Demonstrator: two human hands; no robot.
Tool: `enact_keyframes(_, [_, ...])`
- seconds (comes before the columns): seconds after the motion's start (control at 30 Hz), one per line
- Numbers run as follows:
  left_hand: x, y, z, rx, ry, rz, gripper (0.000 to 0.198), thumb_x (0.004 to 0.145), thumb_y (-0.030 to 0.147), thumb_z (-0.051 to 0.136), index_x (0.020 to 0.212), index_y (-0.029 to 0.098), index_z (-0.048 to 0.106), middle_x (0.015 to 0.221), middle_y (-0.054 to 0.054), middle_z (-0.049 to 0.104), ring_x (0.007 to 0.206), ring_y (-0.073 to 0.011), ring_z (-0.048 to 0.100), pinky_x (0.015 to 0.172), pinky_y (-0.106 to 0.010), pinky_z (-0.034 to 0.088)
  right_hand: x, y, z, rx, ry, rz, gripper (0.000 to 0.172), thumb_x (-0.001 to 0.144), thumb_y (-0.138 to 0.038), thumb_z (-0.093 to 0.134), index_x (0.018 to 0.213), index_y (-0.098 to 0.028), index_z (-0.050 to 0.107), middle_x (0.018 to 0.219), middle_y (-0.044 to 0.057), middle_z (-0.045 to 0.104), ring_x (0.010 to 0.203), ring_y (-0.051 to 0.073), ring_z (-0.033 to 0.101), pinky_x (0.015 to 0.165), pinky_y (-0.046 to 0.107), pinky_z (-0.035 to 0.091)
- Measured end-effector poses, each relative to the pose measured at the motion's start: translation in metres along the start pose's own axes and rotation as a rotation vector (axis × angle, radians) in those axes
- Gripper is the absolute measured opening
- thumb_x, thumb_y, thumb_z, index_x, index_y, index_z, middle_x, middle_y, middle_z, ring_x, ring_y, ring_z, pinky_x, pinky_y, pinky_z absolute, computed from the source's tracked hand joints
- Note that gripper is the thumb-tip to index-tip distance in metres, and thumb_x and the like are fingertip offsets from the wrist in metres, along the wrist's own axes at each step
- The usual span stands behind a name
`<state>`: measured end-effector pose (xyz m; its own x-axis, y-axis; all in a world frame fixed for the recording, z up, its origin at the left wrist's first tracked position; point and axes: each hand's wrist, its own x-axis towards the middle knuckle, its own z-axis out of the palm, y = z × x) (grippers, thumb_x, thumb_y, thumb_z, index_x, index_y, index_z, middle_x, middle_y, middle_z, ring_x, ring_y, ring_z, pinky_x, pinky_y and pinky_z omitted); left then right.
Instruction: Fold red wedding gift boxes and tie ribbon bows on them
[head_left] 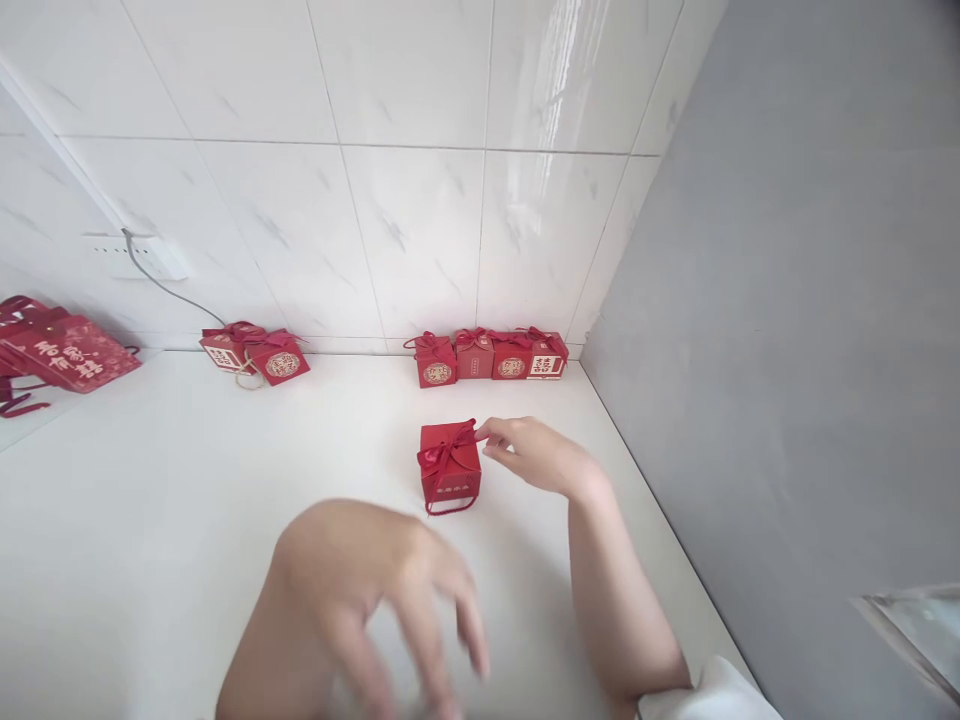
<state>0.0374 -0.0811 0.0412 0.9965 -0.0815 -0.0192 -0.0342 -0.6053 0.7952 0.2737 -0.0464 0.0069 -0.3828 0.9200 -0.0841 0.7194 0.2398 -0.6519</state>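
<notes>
A red gift box with gold lettering on its front stands upright on the white tabletop. Its top is tied with a dark red ribbon in a bow, and a red cord loop lies at its front lower edge. My right hand comes from the right, with thumb and fingertips closed at the bow's right end, pinching the ribbon. Nearer to me, in front of the box and to its left, my left hand hangs above the table. Its fingers are spread, slightly blurred, and hold nothing.
Several red gift boxes stand in a row against the tiled wall. Two more boxes sit left of them, and red gift bags lie at the far left. A grey cable runs from the socket. A grey panel bounds the right.
</notes>
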Motion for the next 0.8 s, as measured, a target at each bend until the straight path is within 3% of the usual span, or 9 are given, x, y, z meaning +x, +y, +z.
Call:
enact_keyframes(0.07, [0.003, -0.017, -0.025, -0.028, 0.204, -0.266, 0.026, 0.083, 0.046, 0.056, 0.088, 0.028, 0.074, 0.104, -0.006, 0.067, 0.087, -0.0177, 0.064, 0.083, -0.025, 0.050, 0.008, -0.008, 0.014, -0.016, -0.055, -0.073, 0.024, 0.092, -0.029, 0.041, 0.104, -0.023, 0.061, 0.093, 0.006, 0.067, 0.082, 0.019, 0.061, 0.062, 0.026, 0.040])
enact_keyframes(0.17, [-0.002, -0.046, -0.043, 0.120, 0.657, -0.711, 0.029, 0.085, 0.044, 0.051, 0.082, 0.023, 0.069, 0.094, -0.004, 0.066, 0.084, -0.0180, 0.062, 0.077, -0.028, 0.049, 0.014, -0.016, 0.031, -0.029, -0.161, -0.123, 0.022, 0.090, -0.030, 0.045, 0.105, -0.021, 0.058, 0.084, 0.004, 0.066, 0.070, 0.018, 0.059, 0.054, 0.025, 0.036])
enact_keyframes(0.23, [-0.005, -0.067, -0.045, 0.143, 0.798, -0.825, 0.027, 0.083, 0.044, 0.052, 0.081, 0.021, 0.067, 0.093, -0.003, 0.065, 0.084, -0.0183, 0.061, 0.074, -0.028, 0.048, 0.017, -0.019, 0.038, -0.043, -0.208, -0.132, 0.022, 0.087, -0.030, 0.049, 0.105, -0.020, 0.057, 0.086, 0.005, 0.066, 0.068, 0.017, 0.058, 0.053, 0.024, 0.035])
enact_keyframes(0.37, [0.000, -0.105, -0.041, 0.020, 0.775, -0.853, 0.022, 0.078, 0.041, 0.057, 0.083, 0.021, 0.065, 0.088, -0.002, 0.067, 0.080, -0.0177, 0.063, 0.067, -0.026, 0.049, 0.023, -0.022, 0.045, -0.081, -0.259, -0.134, 0.022, 0.086, -0.027, 0.050, 0.104, -0.021, 0.061, 0.089, 0.005, 0.065, 0.070, 0.017, 0.057, 0.054, 0.023, 0.034])
enact_keyframes(0.47, [0.006, -0.122, -0.038, -0.005, 0.784, -0.910, 0.019, 0.074, 0.037, 0.060, 0.084, 0.021, 0.065, 0.084, -0.002, 0.068, 0.076, -0.0175, 0.064, 0.062, -0.025, 0.048, 0.025, -0.024, 0.046, -0.109, -0.269, -0.103, 0.020, 0.086, -0.028, 0.051, 0.098, -0.019, 0.063, 0.084, 0.005, 0.064, 0.068, 0.016, 0.055, 0.054, 0.024, 0.034])
enact_keyframes(0.67, [0.009, -0.133, -0.038, 0.039, 0.772, -0.970, 0.013, 0.069, 0.031, 0.059, 0.072, 0.021, 0.068, 0.077, -0.002, 0.069, 0.067, -0.0167, 0.062, 0.055, -0.024, 0.044, 0.028, -0.028, 0.047, -0.187, -0.205, -0.112, 0.015, 0.083, -0.020, 0.049, 0.073, -0.016, 0.060, 0.067, 0.002, 0.059, 0.059, 0.013, 0.048, 0.050, 0.024, 0.029])
enact_keyframes(0.8, [0.008, -0.137, -0.039, 0.012, 0.773, -0.966, 0.014, 0.067, 0.028, 0.058, 0.071, 0.020, 0.069, 0.074, -0.002, 0.069, 0.063, -0.0155, 0.060, 0.052, -0.024, 0.042, 0.036, -0.026, 0.051, -0.183, -0.184, -0.116, 0.015, 0.081, -0.015, 0.048, 0.069, -0.016, 0.058, 0.063, 0.000, 0.056, 0.054, 0.011, 0.044, 0.047, 0.023, 0.026])
